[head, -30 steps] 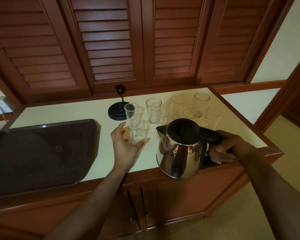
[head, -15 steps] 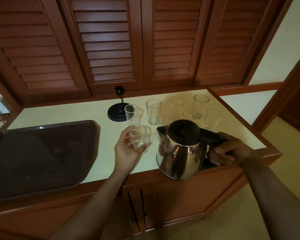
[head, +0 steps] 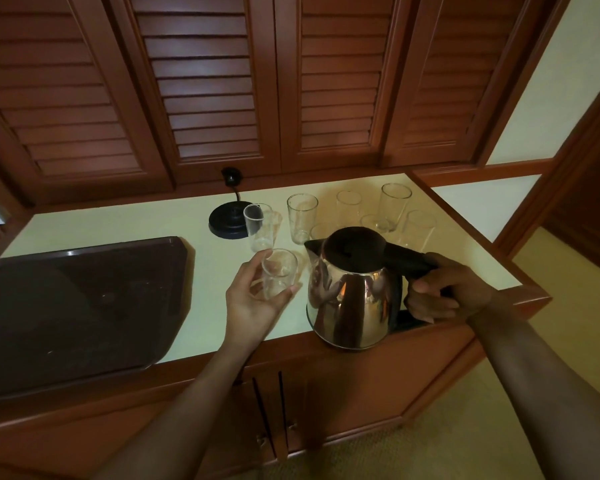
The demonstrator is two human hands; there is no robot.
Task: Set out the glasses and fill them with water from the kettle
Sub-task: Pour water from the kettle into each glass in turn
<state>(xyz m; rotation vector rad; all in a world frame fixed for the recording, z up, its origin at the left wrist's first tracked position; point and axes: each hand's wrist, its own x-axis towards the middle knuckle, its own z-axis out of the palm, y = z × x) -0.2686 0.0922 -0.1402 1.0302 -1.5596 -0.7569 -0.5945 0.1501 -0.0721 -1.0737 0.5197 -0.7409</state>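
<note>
A shiny steel kettle (head: 352, 299) with a black lid sits near the counter's front edge. My right hand (head: 444, 292) is wrapped around its black handle. Just left of the spout, my left hand (head: 253, 303) grips a short clear glass (head: 278, 273), tilted slightly toward me. Several more clear glasses stand behind: one (head: 258, 226) by the kettle base, a tall one (head: 302, 216) beside it, and another tall one (head: 394, 204) at the back right. The kettle partly hides some of them.
The round black kettle base (head: 227, 223) with its cord sits at the back of the cream counter (head: 118, 225). A large dark tray (head: 73, 306) fills the counter's left side. Louvred wooden doors rise behind. Cabinet doors are below the edge.
My left hand moved in from an open reach and closed around the short glass, drawing it slightly toward me. The kettle and my right hand have stayed nearly still.
</note>
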